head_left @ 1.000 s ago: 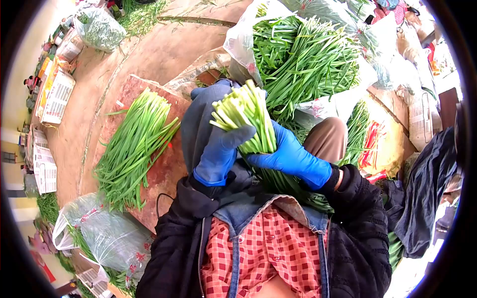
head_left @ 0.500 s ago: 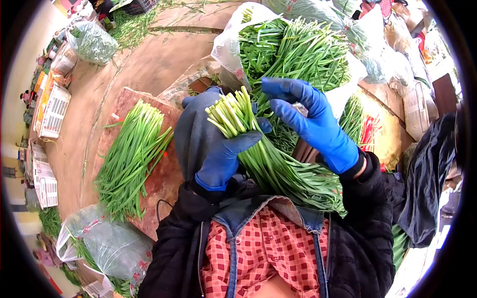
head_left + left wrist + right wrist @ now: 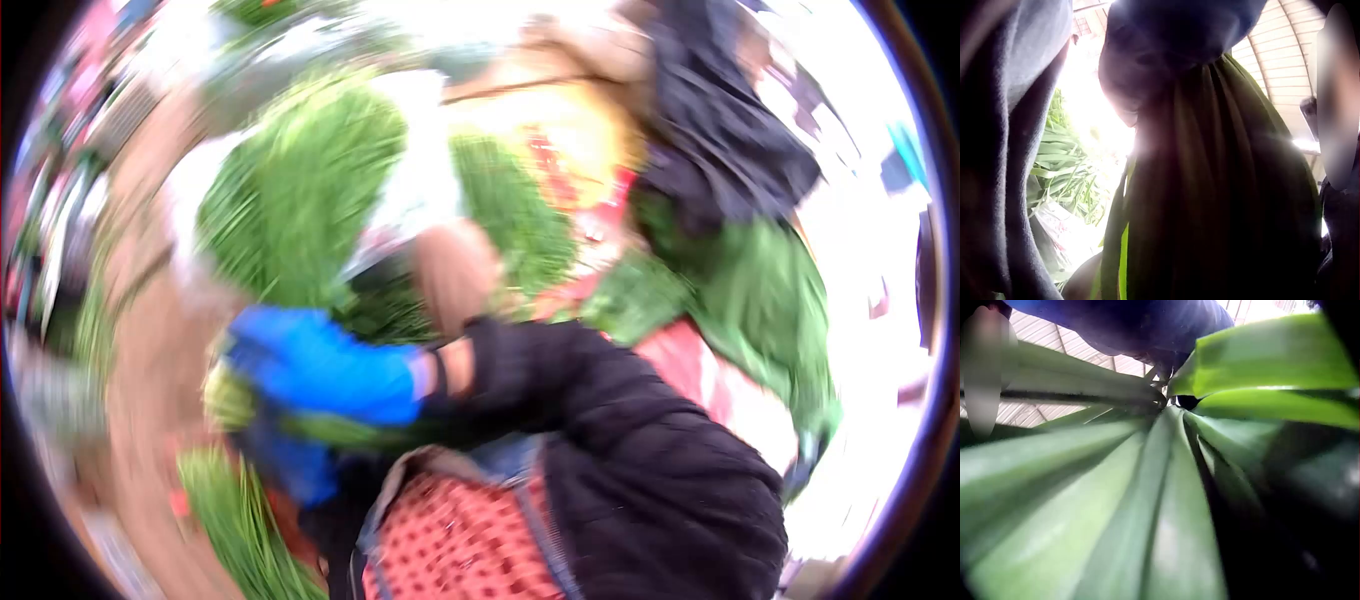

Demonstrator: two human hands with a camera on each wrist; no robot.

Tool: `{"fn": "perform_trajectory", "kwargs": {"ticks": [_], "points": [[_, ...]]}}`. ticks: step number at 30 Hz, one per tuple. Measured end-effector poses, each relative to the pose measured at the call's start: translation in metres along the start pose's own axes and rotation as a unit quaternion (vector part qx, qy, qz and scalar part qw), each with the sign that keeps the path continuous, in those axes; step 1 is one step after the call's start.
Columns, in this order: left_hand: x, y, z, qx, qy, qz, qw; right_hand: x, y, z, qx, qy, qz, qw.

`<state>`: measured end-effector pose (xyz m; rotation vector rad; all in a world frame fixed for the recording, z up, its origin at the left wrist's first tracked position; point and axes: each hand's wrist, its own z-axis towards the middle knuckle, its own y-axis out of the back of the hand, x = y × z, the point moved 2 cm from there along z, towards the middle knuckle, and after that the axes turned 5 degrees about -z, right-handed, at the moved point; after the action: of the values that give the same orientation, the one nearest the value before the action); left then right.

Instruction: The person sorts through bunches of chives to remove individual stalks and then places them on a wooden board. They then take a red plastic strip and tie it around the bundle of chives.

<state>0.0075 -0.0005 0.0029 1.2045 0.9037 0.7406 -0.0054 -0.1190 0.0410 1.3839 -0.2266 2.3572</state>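
Note:
The head view is blurred. The right hand point(image 3: 325, 365), in a blue glove, lies across the bundle of green stalks with its fingers curled round it near the pale cut ends point(image 3: 230, 400). Below it the left hand point(image 3: 297, 462), also gloved, grips the same bundle, its fingers mostly hidden. In the left wrist view dark leaves point(image 3: 1210, 187) hang from under the gloved left hand point(image 3: 1179, 50). Broad leaves point(image 3: 1147, 519) fan out close to the right wrist camera, below the blue glove point(image 3: 1147, 325).
A second bundle point(image 3: 245, 525) lies at the lower left on a reddish board. Beyond the hands stands a white plastic bag point(image 3: 415, 130) full of green leaves point(image 3: 305, 190). More greens point(image 3: 510, 210), red items point(image 3: 550, 165) and a dark cloth point(image 3: 725, 120) are to the right.
The head view has swung, shifting the scene leftward and down. The right hand, raised off the bundle half a second ago, is back on it. The left hand still holds the bundle.

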Motion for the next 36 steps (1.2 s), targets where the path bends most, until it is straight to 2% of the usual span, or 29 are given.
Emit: {"fn": "perform_trajectory", "kwargs": {"ticks": [1,2,3,4,5,6,7,9,10,12,19,21,23,25,26,27,28,29,30,31,33,34,36], "points": [[0.005,-0.004,-0.005,-0.077,-0.087,-0.097,0.988,-0.001,0.003,-0.002,0.021,-0.074,0.095,0.993],[0.004,-0.011,-0.003,-0.108,-0.145,-0.201,0.963,-0.014,0.005,0.0,0.004,0.053,-0.136,0.989],[0.008,-0.013,-0.003,-0.116,-0.168,-0.288,0.936,-0.006,-0.001,-0.004,-0.102,0.147,-0.225,0.958],[0.004,-0.019,0.002,-0.106,-0.178,-0.334,0.92,0.0,0.014,-0.001,-0.132,0.205,-0.28,0.928],[-0.002,-0.021,0.003,-0.093,-0.193,-0.363,0.907,0.009,0.02,-0.007,-0.141,0.216,-0.313,0.914],[-0.014,-0.022,0.006,-0.082,-0.21,-0.383,0.896,0.004,0.018,-0.013,-0.148,0.191,-0.337,0.91],[-0.026,-0.025,0.008,-0.063,-0.228,-0.39,0.89,0.004,0.022,-0.017,-0.115,0.144,-0.313,0.932],[-0.043,-0.031,0.013,-0.031,-0.262,-0.412,0.872,0.003,0.024,-0.022,-0.118,0.067,-0.342,0.93],[-0.052,-0.035,0.015,-0.015,-0.279,-0.422,0.863,0.01,0.038,-0.026,-0.139,0.054,-0.362,0.92],[-0.067,-0.041,0.019,0.014,-0.305,-0.439,0.845,0.028,0.056,-0.035,-0.098,0.06,-0.347,0.931],[-0.098,-0.052,0.02,0.078,-0.365,-0.469,0.8,0.021,0.089,-0.059,-0.183,-0.006,-0.286,0.941],[-0.103,-0.052,0.019,0.089,-0.373,-0.47,0.795,0.023,0.099,-0.066,-0.174,0.009,-0.31,0.935],[-0.108,-0.052,0.017,0.093,-0.378,-0.471,0.792,0.033,0.106,-0.072,-0.123,0.138,-0.493,0.85],[-0.113,-0.051,0.014,0.092,-0.38,-0.47,0.791,0.035,0.11,-0.075,-0.09,0.096,-0.457,0.88],[-0.116,-0.049,0.013,0.092,-0.382,-0.469,0.791,0.035,0.118,-0.079,-0.136,0.099,-0.447,0.879],[-0.118,-0.048,0.01,0.091,-0.383,-0.468,0.791,0.036,0.122,-0.08,-0.137,0.105,-0.444,0.879],[-0.122,-0.047,0.008,0.09,-0.386,-0.467,0.79,0.037,0.128,-0.082,-0.218,0.115,-0.31,0.918],[-0.125,-0.046,0.006,0.091,-0.39,-0.463,0.791,0.038,0.134,-0.085,-0.297,0.12,-0.169,0.932],[-0.126,-0.047,0.005,0.092,-0.393,-0.462,0.79,0.031,0.14,-0.088,-0.27,-0.001,0.092,0.958],[-0.135,-0.039,0.005,0.084,-0.409,-0.462,0.782,0.034,0.15,-0.09,-0.272,-0.012,0.183,0.945],[-0.154,-0.037,-0.004,0.093,-0.423,-0.462,0.774,0.045,0.174,-0.102,-0.283,-0.002,0.209,0.936],[-0.156,-0.042,-0.008,0.108,-0.418,-0.462,0.775,0.053,0.188,-0.113,-0.322,0.016,0.213,0.922],[-0.156,-0.046,-0.005,0.114,-0.418,-0.46,0.775,0.094,0.242,-0.163,-0.376,-0.055,0.144,0.914]]}}
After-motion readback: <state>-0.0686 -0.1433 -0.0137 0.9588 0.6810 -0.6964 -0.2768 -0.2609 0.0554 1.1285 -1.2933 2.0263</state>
